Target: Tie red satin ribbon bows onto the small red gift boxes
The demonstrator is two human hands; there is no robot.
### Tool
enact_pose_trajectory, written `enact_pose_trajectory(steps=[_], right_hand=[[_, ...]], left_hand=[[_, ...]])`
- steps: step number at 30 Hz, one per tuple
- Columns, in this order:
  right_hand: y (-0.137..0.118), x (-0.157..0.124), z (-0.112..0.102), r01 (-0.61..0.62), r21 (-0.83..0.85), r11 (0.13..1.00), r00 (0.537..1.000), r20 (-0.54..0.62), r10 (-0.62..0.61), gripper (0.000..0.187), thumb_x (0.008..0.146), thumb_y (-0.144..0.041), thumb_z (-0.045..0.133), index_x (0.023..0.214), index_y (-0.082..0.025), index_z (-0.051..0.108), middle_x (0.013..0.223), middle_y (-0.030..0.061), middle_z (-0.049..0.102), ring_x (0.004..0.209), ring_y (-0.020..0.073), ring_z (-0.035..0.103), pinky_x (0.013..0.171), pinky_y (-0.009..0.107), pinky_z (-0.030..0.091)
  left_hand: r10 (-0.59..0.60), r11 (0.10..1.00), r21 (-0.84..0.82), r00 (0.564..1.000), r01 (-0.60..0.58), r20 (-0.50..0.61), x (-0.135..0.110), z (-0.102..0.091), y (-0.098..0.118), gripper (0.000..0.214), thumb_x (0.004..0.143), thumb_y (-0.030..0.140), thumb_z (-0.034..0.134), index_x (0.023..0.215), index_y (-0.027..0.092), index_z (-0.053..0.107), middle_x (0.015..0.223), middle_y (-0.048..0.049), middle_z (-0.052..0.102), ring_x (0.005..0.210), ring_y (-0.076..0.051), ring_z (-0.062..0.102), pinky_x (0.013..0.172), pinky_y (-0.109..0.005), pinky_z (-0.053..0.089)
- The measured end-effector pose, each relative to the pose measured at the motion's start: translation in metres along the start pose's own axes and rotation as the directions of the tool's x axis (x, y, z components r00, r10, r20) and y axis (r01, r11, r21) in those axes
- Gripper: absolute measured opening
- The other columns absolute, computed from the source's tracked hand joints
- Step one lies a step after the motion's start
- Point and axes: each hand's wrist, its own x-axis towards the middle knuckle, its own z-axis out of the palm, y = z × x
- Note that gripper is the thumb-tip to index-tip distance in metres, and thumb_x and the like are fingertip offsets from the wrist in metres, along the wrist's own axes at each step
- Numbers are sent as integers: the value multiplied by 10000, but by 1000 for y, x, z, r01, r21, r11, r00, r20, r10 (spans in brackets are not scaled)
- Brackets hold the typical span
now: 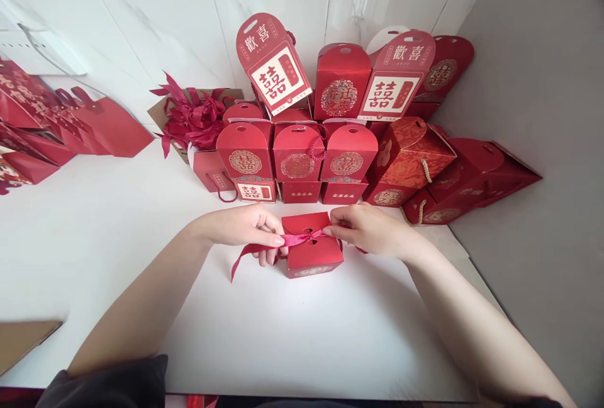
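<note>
On the white table in front of me sits a small red gift box (315, 260) with a gold emblem on its near side. A dark pink ribbon (297, 240) crosses its top, gathered at the middle over the box's holes. My left hand (257, 233) pinches the ribbon at the box's left edge, and a loose tail hangs beyond it to the left. At the right edge, my right hand (361, 230) pinches the ribbon's other side between thumb and finger. Part of a dark red cord shows by the left hand; the rest is hidden.
Stacked red gift boxes (297, 162) stand behind, against the tiled wall. A carton with a heap of pink ribbons (195, 115) is at their left. Red bags (111, 124) lie at far left, a brown cardboard piece (26, 342) at the near left. A grey panel (542, 112) bounds the right.
</note>
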Motion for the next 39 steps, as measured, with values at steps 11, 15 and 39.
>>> enact_pose_trajectory(steps=[11,15,39], right_hand=[[12,4,-13,110,305,946,985,93,-145,389,921,-513,477,709,-189,515,612,-38,461,525,99,411,528,242,307],[24,13,-10,108,379,919,975,138,-172,420,890,-563,515,722,-179,522,629,-38,477,543,96,407,533,234,314],[27,18,-3,88,365,927,970,180,-164,324,937,-464,471,817,-185,583,701,-9,567,643,129,497,619,251,380]], left_hand=[[-10,1000,19,987,13,-161,9,-1,-6,212,764,362,737,748,151,718,656,-30,692,547,-114,628,579,-227,513],[-6,1000,-9,996,5,-86,7,-10,-11,182,751,325,749,750,143,735,667,-52,709,572,-135,647,614,-247,530],[524,842,50,793,-537,-310,43,-7,-34,241,765,438,753,790,203,797,851,-108,757,1127,-258,620,1063,-434,395]])
